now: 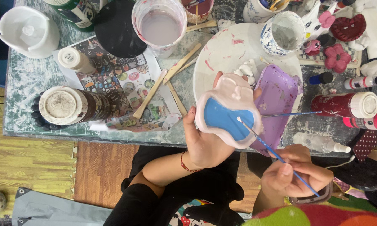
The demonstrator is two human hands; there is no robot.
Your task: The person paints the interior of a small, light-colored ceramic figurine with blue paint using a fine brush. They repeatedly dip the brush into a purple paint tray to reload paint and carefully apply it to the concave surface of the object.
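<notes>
Left hand [205, 142] grips the figurine [228, 111] from below, above the tabletop [25, 79] edge. Right hand [293, 171] pinches the brush [276, 155], tip on the figurine's blue area.

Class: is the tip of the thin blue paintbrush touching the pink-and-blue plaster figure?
Touching. The head view shows the paintbrush, in the right hand, with its bristles on the blue patch of the plaster figure.

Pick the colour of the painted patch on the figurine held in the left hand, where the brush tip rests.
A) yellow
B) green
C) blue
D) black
C: the brush in the right hand touches a blue patch on the pale figurine gripped by the left hand.
</notes>
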